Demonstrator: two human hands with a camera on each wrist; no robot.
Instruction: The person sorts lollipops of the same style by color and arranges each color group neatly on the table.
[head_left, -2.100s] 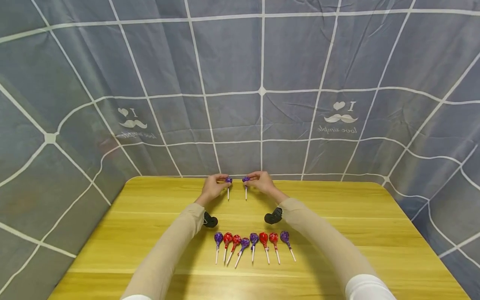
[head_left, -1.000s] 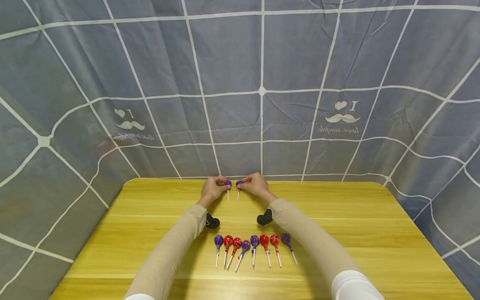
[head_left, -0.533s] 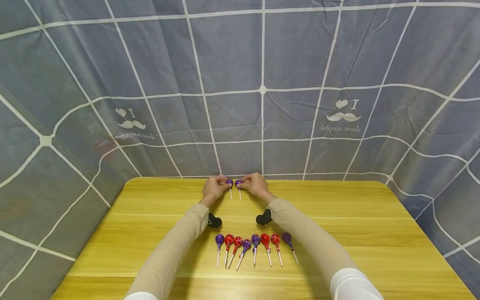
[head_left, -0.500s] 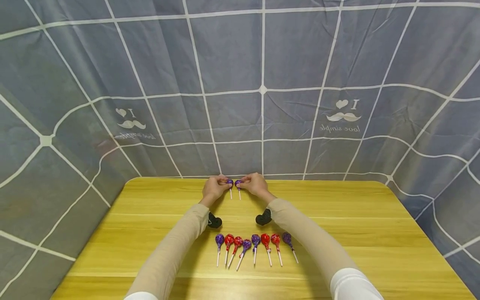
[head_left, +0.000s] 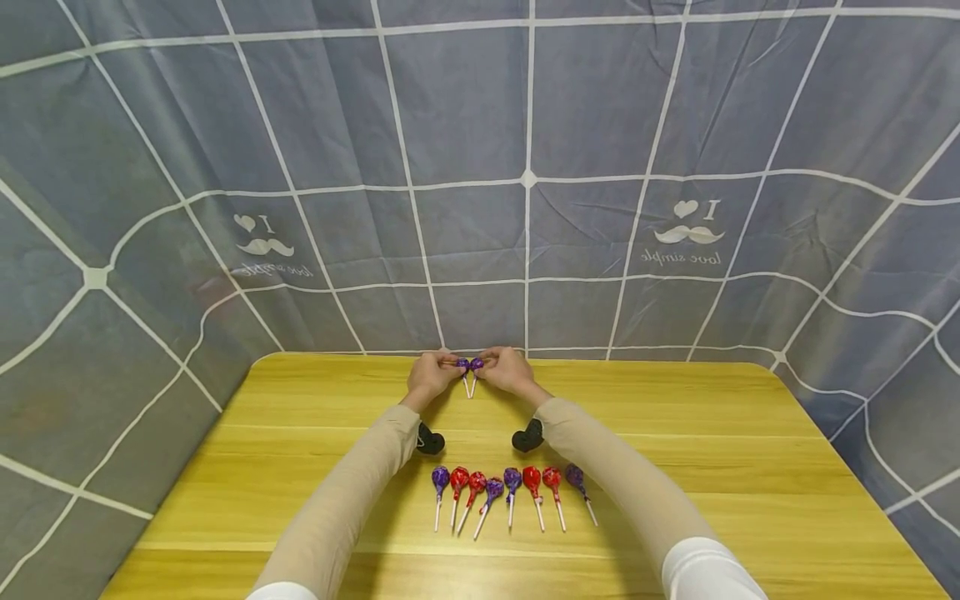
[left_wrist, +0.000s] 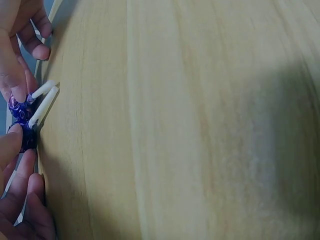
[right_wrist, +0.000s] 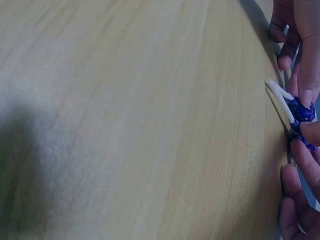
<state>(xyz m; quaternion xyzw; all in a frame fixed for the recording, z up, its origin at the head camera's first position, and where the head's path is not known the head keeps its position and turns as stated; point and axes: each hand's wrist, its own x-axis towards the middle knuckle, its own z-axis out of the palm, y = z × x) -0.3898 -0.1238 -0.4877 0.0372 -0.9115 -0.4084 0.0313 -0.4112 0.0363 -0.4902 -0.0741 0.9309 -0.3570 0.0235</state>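
Note:
At the far edge of the table, my left hand [head_left: 430,377] pinches a purple-wrapped lollipop [head_left: 462,365] by its head between thumb and fingers. Facing it, my right hand [head_left: 508,372] pinches a second purple lollipop [head_left: 477,365] the same way. The two heads sit side by side and seem to touch. Their white sticks lean together at the lower ends, making a V. In the left wrist view, the left hand's lollipop [left_wrist: 28,138] is the lower one; the right wrist view has the right hand's lollipop [right_wrist: 297,131] lower.
Nearer the body lies a row of several wrapped lollipops, among them a red one [head_left: 531,477] and a purple one [head_left: 440,478]. Black wrist devices [head_left: 528,436] sit under the cuffs. A grey checked curtain [head_left: 480,233] rises behind the wooden table [head_left: 300,467].
The right hand has moved left with its lollipop, closing the gap to the left hand's one. The sticks, roughly parallel earlier, now tilt together at their ends. The row has stayed in place.

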